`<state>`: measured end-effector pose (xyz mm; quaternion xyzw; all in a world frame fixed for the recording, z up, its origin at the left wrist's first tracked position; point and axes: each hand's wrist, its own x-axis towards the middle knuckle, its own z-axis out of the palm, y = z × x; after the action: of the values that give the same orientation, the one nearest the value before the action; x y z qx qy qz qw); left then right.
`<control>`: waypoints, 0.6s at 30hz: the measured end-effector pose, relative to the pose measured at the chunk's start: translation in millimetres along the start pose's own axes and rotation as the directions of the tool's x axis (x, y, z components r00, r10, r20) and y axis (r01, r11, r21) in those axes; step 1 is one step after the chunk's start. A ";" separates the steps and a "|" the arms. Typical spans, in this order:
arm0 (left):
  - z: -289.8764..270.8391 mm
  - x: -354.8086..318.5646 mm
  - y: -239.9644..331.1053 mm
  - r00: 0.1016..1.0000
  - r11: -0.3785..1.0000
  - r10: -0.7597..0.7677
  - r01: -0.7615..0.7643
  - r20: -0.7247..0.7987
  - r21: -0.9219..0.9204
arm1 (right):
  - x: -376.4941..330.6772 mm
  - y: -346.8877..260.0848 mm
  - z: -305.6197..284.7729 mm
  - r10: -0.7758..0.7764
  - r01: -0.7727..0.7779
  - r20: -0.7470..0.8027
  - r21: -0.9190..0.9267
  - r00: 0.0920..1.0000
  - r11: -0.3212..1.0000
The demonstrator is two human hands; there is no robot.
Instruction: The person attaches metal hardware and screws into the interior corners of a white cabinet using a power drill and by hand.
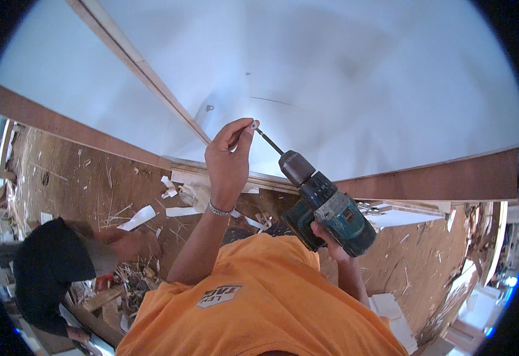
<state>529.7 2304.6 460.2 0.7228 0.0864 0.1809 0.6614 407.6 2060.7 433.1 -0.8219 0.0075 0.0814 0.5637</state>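
Note:
My right hand (pixel 332 242) is wrapped round the handle of a teal and black cordless drill (pixel 337 212). Its long thin bit (pixel 270 142) points up and to the left, toward my other hand. Between thumb and fingertips, my left hand (pixel 228 161) pinches a small round metal piece (pixel 254 125), which looks like a washer or a screw head; its exact kind is too small to tell. The bit's tip meets or almost meets this piece. Both hands are over the near edge of a large white panel (pixel 342 95).
A brown wooden edge (pixel 431 181) runs along the panel's near side, and a wooden strip (pixel 143 68) crosses it at left. A small metal bracket (pixel 210 108) lies there. Scraps litter the brown floor (pixel 93 178). A person in black (pixel 51 273) bends at lower left.

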 end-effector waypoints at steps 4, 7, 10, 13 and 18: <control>2.2 4.9 -2.1 0.998 0.997 0.037 -0.040 0.042 0.072 | -1.6 11.0 4.4 -0.059 0.056 -0.035 -0.072 0.998 0.996; -0.4 13.7 2.8 0.983 0.996 0.061 -0.073 0.173 0.059 | 3.1 -14.0 5.5 0.052 -0.052 -0.044 -0.003 0.998 0.999; 14.3 35.1 10.3 0.989 0.970 0.018 0.019 0.148 -0.244 | 20.5 -9.0 3.8 0.065 -0.045 -0.109 0.178 0.992 0.983; 41.4 67.5 14.0 0.945 0.772 -0.119 0.280 0.304 -0.571 | 47.5 -22.6 -3.2 0.176 -0.108 -0.129 0.418 0.976 0.902; 93.9 146.6 25.6 0.901 0.337 -0.075 0.426 0.427 -0.840 | 139.5 -57.4 -26.4 0.000 0.032 -0.049 0.651 0.999 0.758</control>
<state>696.9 2268.3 501.5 0.2283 -0.0228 -0.0248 0.9730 554.5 2068.2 475.6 -0.5765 0.0412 0.0500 0.8145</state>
